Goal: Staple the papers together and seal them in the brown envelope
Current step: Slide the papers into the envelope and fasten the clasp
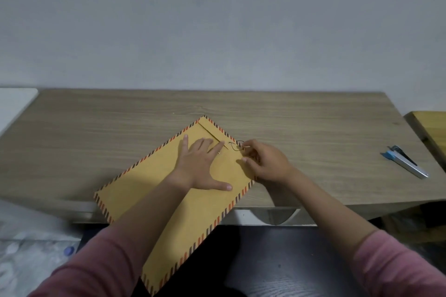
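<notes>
A brown envelope (pixel 149 190) with a red-and-black striped border lies slanted across the wooden desk (pixel 301 123), its near end hanging over the front edge. Its flap at the far end is folded down. My left hand (pixel 200 166) lies flat on the envelope with fingers spread, just below the flap. My right hand (pixel 263 160) pinches a thin closure string (pixel 235 146) that loops by the flap's right edge. No papers are visible outside the envelope. A blue and silver stapler (pixel 405 160) rests on the desk far to the right, away from both hands.
A grey wall stands behind the desk. A white surface (pixel 14 103) adjoins the desk at far left and a yellow wooden piece (pixel 429 128) at far right. Clear plastic wrapping (pixel 29 243) lies at lower left. Dark floor shows below the desk edge.
</notes>
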A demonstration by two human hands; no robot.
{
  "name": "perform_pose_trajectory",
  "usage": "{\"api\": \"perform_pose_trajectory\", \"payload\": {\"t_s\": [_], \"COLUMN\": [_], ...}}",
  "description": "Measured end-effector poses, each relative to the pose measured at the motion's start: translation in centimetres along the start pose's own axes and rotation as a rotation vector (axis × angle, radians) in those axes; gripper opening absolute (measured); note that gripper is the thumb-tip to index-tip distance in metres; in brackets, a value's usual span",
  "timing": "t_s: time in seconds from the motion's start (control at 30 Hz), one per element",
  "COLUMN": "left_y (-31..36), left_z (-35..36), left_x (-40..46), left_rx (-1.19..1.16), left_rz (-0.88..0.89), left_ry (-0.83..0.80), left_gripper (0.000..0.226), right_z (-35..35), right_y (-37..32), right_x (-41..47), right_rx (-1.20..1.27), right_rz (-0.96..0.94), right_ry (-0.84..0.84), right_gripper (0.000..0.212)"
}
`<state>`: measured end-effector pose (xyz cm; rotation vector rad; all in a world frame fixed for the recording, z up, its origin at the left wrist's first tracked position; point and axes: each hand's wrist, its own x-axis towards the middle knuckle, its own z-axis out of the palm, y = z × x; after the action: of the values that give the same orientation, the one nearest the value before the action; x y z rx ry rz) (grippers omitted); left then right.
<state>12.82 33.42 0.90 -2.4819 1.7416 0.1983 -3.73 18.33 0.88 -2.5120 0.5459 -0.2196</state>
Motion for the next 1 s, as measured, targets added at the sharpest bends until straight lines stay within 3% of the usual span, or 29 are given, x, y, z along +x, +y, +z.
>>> {"api": "perform_pose_trajectory", "payload": {"t_s": [0.13, 0.23, 0.43, 0.6, 0.83, 1.0], "left_y": [-0.1, -0.6, -0.7, -0.7, -0.8, -1.5], "left_z": [-0.1, 0.5, 1.3, 1.4, 1.4, 0.8], "left_x": [-0.1, -0.3, -0.6, -0.7, -0.4, 0.0], "left_rx": [-0.026, -0.068, -0.126, -0.144, -0.141, -0.137], "left_rz": [0.022, 0.041, 0.018, -0.018, -0.044, -0.019], "left_ry": [0.016, 0.065, 0.038, 0.037, 0.033, 0.024], "left_gripper": [0.119, 0.118, 0.120, 0.121, 0.123, 0.118], "right_z": [0.1, 0.4, 0.4, 0.1, -1.4, -1.6], "right_y": [0.1, 0.1, -0.1, -0.5, -1.8, -3.1], "right_x": [1.9, 3.2, 4.4, 5.1, 4.6, 5.0], "right_rx": [-0.075, -0.142, -0.183, -0.398, -0.160, 0.004], "right_rz": [0.028, 0.023, -0.024, -0.131, -0.207, -0.053], "right_ry": [0.042, -0.074, -0.096, -0.190, -0.121, -0.168], "right_gripper": [0.035, 0.038, 0.015, 0.030, 0.005, 0.007]}}
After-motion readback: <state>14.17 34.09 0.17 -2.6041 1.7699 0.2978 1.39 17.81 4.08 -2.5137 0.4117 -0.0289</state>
